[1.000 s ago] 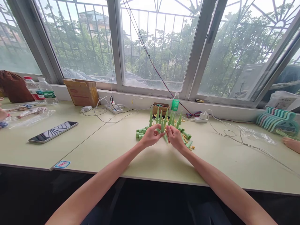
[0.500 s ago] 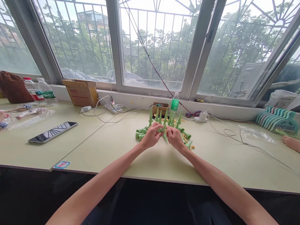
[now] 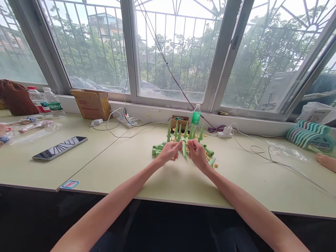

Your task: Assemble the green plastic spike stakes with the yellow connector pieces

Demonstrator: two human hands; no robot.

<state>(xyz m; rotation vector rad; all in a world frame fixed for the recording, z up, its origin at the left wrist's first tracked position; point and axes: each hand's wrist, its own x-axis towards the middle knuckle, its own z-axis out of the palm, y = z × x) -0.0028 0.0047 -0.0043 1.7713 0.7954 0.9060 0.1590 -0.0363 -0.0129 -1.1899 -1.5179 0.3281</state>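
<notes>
Between my hands a pale green pointed plastic cone (image 3: 184, 149) hangs tip down. My left hand (image 3: 168, 152) is closed, pinching it near its wide upper end. My right hand (image 3: 197, 154) is also closed, its fingertips right beside the cone; what they pinch is too small to make out. Behind the hands stand several upright green cones (image 3: 201, 134). Green cone pieces (image 3: 156, 149) lie by my left hand, and another green piece (image 3: 209, 151) lies by my right. Small yellow pieces (image 3: 215, 165) are scattered among them.
An open small box (image 3: 180, 122) and a green-labelled bottle (image 3: 196, 114) stand behind the cones. A phone (image 3: 60, 148) and a cardboard box (image 3: 91, 105) are to the left. Cables (image 3: 252, 148) cross the right side. Another person's hand (image 3: 325, 161) is near the green hangers (image 3: 309, 134).
The green cone in my left hand has turned from tip up to tip down between my hands. My left fingers have shifted their hold; my right hand has hardly moved.
</notes>
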